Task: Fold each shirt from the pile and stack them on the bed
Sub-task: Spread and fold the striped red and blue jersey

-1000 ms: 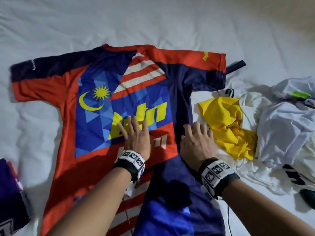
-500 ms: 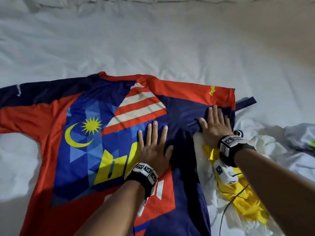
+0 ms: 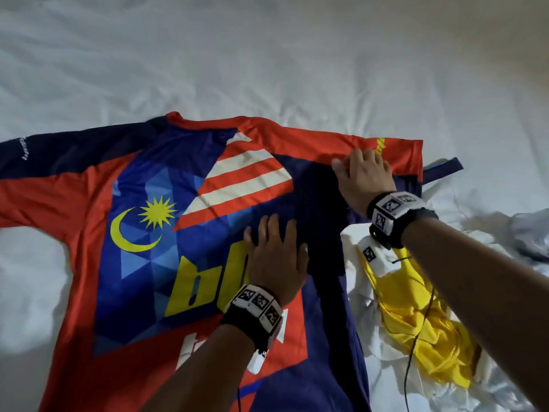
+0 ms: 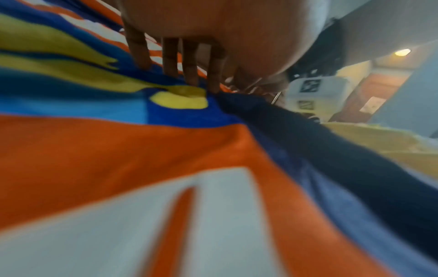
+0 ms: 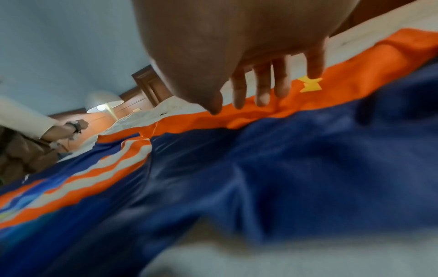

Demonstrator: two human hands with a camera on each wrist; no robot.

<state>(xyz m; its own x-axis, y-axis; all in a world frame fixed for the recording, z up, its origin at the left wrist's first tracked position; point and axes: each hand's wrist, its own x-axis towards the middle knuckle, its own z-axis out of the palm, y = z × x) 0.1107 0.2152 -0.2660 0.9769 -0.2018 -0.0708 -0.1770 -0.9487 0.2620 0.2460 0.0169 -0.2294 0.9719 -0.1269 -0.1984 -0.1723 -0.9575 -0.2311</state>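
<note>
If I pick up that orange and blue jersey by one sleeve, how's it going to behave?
The jersey will probably hang limp: it already ripples under the right hand. Its sheen in the right wrist view suggests slick fabric that may slide on the bed sheet. Likely light.

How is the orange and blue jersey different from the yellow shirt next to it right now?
The orange and blue jersey lies spread out flat on the bed; the yellow shirt lies crumpled in the pile. The jersey carries a printed pattern with a crescent, star and stripes; the yellow shirt looks plain. The left hand and the right hand both press on the jersey; neither touches the yellow shirt. Neither is folded yet.
</note>
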